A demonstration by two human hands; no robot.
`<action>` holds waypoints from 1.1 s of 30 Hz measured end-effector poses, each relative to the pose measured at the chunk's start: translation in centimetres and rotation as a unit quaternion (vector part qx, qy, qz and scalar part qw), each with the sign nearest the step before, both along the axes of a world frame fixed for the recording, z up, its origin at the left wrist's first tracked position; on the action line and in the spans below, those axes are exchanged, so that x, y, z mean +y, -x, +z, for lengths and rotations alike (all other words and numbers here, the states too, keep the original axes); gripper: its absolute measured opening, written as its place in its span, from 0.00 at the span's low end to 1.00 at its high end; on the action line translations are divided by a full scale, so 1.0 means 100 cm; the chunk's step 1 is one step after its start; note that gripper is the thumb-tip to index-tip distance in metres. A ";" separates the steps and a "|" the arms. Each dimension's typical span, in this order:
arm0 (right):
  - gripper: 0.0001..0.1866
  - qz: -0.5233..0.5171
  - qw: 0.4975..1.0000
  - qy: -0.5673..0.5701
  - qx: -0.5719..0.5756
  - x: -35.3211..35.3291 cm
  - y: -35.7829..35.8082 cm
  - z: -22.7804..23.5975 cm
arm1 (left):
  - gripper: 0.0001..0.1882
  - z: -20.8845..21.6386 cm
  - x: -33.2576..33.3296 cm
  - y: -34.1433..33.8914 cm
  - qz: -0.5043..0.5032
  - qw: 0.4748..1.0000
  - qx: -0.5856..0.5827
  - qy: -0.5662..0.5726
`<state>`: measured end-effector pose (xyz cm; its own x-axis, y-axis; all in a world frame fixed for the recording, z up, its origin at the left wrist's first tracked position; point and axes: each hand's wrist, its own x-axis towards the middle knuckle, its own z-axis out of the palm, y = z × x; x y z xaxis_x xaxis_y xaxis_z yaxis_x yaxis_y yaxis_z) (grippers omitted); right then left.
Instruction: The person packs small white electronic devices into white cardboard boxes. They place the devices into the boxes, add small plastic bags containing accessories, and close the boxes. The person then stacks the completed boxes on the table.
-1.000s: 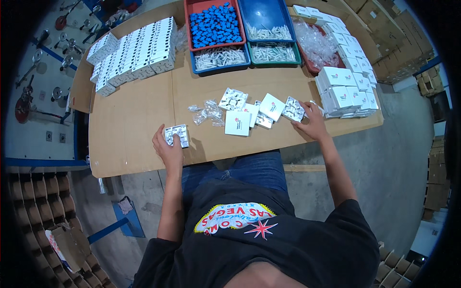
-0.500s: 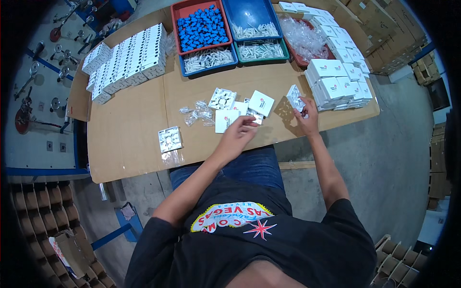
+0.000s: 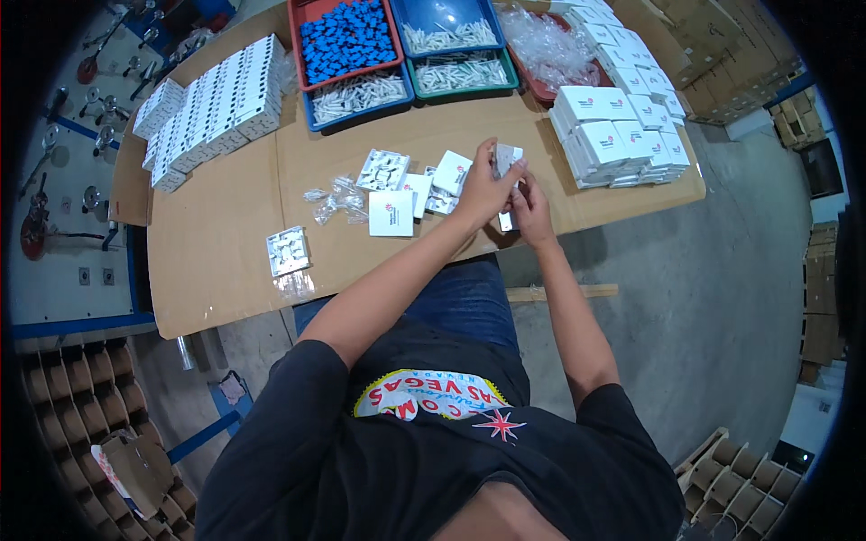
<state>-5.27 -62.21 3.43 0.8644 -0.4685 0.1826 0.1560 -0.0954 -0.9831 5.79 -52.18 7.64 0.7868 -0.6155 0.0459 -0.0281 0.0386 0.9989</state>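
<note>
The person's bare left hand (image 3: 487, 187) has left the white square plastic plate with an open-worked face (image 3: 289, 252), left of centre, and joined the bare right hand (image 3: 533, 211), right of centre. Both now hold the white square plastic piece (image 3: 509, 157) the right hand picked up. The brown cardboard tabletop (image 3: 207, 248) has shifted leftward in frame.

White square plastic piece (image 3: 508, 160) between my left hand (image 3: 487, 187) and right hand (image 3: 532, 212), by the near edge of my brown cardboard tabletop (image 3: 216, 216). Leftward: overlapping white square plates (image 3: 391, 214), crumpled clear plastic bags (image 3: 341, 200), then a lone white square frame (image 3: 289, 251). Behind these, red rectangular plastic tray (image 3: 361, 74), small blue parts (image 3: 347, 41) in it. White blocky stacks (image 3: 216, 113) far left; white flat square stacks (image 3: 613, 144) right.
</note>
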 end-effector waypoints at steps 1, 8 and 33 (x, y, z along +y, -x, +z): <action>0.28 0.018 0.999 -0.034 0.009 0.001 0.001 0.012 | 0.39 0.009 0.000 -0.001 -0.001 1.000 0.022 0.007; 0.32 -0.172 0.884 0.311 0.303 -0.009 0.028 0.059 | 0.25 0.008 0.004 -0.050 0.098 0.989 0.079 0.076; 0.34 0.270 0.716 -0.644 -0.001 0.146 -0.046 0.124 | 0.35 0.106 0.244 -0.011 0.105 0.887 0.374 0.249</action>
<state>-0.63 -47.57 15.79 0.9834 0.1531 -0.0974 -0.1701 0.9646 -0.2014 6.92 -27.76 18.21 0.8070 -0.5011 -0.3125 0.5764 0.5531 0.6016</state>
